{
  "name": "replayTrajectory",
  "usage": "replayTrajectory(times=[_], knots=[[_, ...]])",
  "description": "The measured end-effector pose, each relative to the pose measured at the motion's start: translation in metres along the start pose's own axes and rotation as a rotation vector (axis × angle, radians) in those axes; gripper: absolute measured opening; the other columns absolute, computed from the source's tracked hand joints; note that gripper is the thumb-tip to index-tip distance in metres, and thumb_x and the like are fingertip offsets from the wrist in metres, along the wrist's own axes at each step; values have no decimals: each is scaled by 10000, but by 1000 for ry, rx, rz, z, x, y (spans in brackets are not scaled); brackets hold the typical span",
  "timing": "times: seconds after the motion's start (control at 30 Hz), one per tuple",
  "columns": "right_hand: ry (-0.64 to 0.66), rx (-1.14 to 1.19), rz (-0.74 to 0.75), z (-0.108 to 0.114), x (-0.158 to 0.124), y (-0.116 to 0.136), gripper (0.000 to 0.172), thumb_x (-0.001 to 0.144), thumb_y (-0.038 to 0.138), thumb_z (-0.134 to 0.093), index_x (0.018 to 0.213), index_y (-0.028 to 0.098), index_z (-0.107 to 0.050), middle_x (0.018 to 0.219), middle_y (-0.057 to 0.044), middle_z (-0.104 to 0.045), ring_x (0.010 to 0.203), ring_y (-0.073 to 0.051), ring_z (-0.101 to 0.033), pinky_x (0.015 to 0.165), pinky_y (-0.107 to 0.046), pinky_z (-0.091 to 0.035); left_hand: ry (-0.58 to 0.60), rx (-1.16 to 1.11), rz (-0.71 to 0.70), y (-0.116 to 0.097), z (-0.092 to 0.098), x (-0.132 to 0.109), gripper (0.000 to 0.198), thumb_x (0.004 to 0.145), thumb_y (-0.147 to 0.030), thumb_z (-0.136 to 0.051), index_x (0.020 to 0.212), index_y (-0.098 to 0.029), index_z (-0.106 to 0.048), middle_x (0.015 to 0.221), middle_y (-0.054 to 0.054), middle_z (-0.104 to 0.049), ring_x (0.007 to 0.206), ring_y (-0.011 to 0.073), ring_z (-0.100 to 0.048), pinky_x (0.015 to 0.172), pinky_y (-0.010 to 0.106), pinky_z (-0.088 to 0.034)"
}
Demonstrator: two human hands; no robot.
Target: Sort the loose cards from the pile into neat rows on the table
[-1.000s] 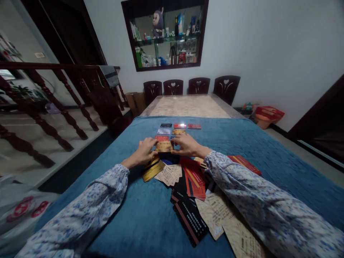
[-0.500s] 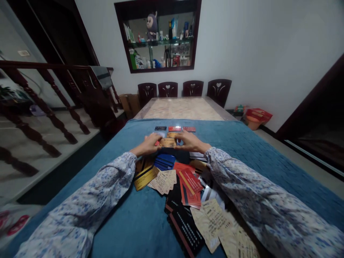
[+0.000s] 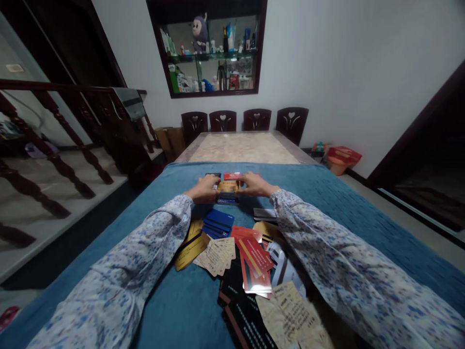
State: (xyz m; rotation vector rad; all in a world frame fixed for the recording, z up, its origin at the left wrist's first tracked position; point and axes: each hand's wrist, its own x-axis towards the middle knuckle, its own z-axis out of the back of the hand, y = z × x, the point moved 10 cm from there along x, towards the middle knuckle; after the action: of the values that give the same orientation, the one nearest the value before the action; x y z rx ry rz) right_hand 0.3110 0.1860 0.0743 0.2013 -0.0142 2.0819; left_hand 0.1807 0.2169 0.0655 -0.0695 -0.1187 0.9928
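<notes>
Over blue cloth [image 3: 345, 213], the left hand [image 3: 203, 189] and right hand [image 3: 255, 184] are gripping a gold card [image 3: 228, 186] by its ends, apparently positioning it, likely needing an even release next.

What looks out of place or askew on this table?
Mainly the loose pile: the red cards, black cards and large beige cards overlap at mismatched angles on the blue cloth, so they look untidy. Nothing appears spilled.

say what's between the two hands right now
In the head view, a gold card lies between the left hand and the right hand, with fingers at both its ends.
</notes>
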Motion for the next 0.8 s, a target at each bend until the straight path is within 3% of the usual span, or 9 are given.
replayTrajectory(times=[0.47, 0.8], knots=[[90, -14, -140, -24, 24, -41, 343, 862, 413, -728, 1114, 186, -779, 1114, -81, -777, 997, -241, -670, 758, -241, -457, 75, 115, 36, -1, -17, 38, 409, 813, -286, -650, 1205, -192, -716, 1333, 141, -649, 1269, 366, -549, 961, 427, -474], [161, 20, -144, -42, 34, -50, 377, 884, 419, -716, 1152, 159, -766, 1119, -105, -783, 969, -221, -706, 753, -231, -464, 125, 168, 40, 4, -35, 52, 487, 801, -256, -647, 1282, -208, -694, 1368, 159, -608, 1309, 374, -499, 996, 462, -450]])
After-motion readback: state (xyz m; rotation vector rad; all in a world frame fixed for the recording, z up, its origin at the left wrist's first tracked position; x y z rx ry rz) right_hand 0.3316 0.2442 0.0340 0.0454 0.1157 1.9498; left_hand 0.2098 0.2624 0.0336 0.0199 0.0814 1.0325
